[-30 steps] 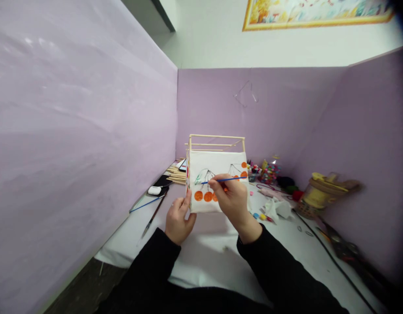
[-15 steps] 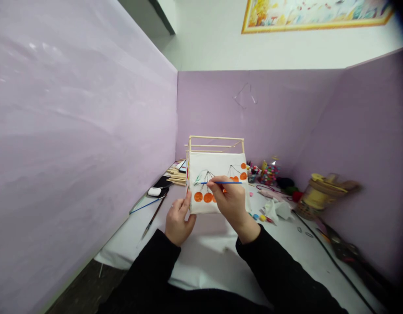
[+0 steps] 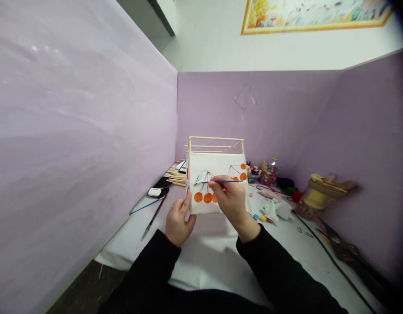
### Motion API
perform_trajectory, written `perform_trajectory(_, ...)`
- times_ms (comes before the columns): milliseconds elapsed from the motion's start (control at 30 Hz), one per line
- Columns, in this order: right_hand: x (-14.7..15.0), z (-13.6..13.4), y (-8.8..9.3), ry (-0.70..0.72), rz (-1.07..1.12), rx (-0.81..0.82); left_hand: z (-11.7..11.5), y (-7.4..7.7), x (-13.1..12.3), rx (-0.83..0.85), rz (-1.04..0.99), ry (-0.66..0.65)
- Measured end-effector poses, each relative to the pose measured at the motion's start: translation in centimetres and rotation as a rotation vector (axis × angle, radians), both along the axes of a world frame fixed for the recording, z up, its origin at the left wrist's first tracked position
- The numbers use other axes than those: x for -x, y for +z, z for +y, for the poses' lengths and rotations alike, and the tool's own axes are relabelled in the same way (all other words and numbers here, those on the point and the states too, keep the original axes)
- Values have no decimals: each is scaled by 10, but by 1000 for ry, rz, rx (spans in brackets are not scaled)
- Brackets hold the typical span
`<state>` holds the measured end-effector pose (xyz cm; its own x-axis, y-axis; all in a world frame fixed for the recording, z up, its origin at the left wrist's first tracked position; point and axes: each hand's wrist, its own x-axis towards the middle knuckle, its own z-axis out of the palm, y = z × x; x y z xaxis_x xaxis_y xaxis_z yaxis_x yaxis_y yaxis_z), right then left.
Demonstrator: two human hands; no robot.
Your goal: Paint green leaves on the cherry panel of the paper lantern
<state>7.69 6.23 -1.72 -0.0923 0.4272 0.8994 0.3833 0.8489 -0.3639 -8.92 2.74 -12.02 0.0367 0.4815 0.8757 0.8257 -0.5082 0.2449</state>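
Note:
A box-shaped frame of thin wooden sticks [image 3: 217,138] stands tilted in front of me, its near side covered by a white panel [image 3: 217,161]. Orange round fruits, dark stems and a green leaf outline are painted on the panel. My left hand [image 3: 179,220] grips the panel's lower left corner, thumb in front. In my right hand [image 3: 232,200] a thin blue paintbrush [image 3: 234,181] is pinched, lying nearly level across the panel. Its tip points left at the stems by the green leaf. The right hand hides some of the painted fruits.
On the left lie a brown-handled brush [image 3: 155,213], another blue brush [image 3: 147,205], a white earbud case [image 3: 154,192] and wooden sticks [image 3: 177,176]. To the right are crumpled tissue [image 3: 276,210], a jar of coloured beads [image 3: 270,173], a yellow basket [image 3: 314,194] and a black cable [image 3: 332,257]. Purple walls enclose the table.
The paintbrush has tilted slightly, its rear end rising a little while the tip stays near the stems. My left hand and the frame have hardly moved.

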Motion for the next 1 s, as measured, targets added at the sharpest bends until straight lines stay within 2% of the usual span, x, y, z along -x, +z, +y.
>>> perform_trajectory(567,-4,0,3,20,88,117,0,-1,1,18,15,2)
perform_trajectory(1000,-5,-2,6,-8,68,89,0,-1,1,10,17,-4)
